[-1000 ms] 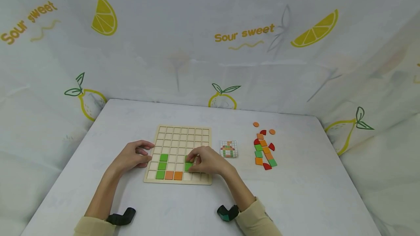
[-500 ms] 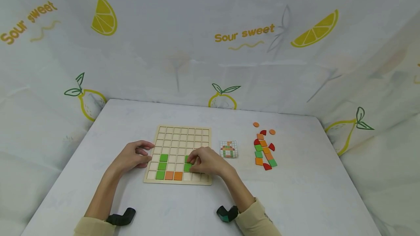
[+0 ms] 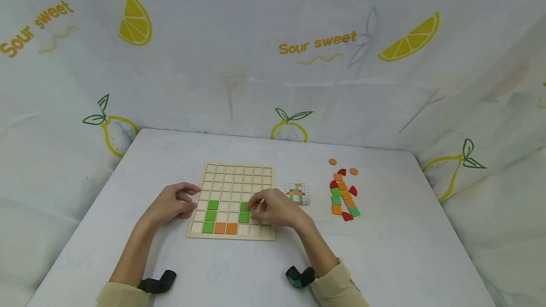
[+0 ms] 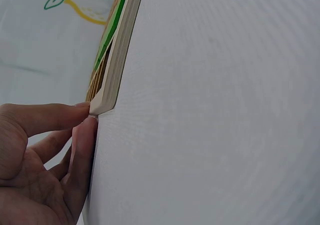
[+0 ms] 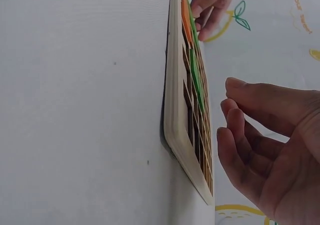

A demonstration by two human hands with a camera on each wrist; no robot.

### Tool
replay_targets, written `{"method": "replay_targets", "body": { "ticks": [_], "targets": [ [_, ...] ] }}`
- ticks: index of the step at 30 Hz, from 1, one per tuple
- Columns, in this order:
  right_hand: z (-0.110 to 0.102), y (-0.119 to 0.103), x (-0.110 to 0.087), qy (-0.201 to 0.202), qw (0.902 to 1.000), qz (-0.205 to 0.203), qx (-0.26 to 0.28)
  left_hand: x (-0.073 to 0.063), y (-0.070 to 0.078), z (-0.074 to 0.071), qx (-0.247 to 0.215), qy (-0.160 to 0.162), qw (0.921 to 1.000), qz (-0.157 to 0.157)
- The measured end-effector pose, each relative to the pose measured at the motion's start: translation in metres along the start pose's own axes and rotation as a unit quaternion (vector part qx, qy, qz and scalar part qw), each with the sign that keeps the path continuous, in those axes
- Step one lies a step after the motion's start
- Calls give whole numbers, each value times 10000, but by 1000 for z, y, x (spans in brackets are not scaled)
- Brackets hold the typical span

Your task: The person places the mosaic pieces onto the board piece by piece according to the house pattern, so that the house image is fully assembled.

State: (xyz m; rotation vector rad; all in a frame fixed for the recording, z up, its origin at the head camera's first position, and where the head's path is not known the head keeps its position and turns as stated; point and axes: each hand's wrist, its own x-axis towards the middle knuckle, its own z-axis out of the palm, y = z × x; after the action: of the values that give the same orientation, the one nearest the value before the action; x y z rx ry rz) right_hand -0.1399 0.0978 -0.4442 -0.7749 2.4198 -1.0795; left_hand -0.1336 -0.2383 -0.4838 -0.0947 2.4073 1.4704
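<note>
Pale square wooden grid board (image 3: 226, 179) lying between two hands, left hand (image 3: 170, 201) relaxed against its nine-o'clock edge, right hand (image 3: 274, 208) empty, loosely bent above four o'clock, near green square tiles (image 3: 244, 218)

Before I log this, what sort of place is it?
Probably a recording booth: a white table, lemon-print sheeting hung behind and beside it, and black wrist devices.

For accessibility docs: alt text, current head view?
A person's right hand hovers over a wooden grid board bearing green and orange squares; the left hand touches its left edge. A pattern card and loose pieces lie to the right.
</note>
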Motion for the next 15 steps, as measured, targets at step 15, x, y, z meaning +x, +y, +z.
{"method": "replay_targets", "body": {
  "ticks": [15],
  "targets": [
    [-38, 15, -28, 695, 9968, 382, 94, -1, 1, 0, 33, -10, 10000, 34]
  ]
}}
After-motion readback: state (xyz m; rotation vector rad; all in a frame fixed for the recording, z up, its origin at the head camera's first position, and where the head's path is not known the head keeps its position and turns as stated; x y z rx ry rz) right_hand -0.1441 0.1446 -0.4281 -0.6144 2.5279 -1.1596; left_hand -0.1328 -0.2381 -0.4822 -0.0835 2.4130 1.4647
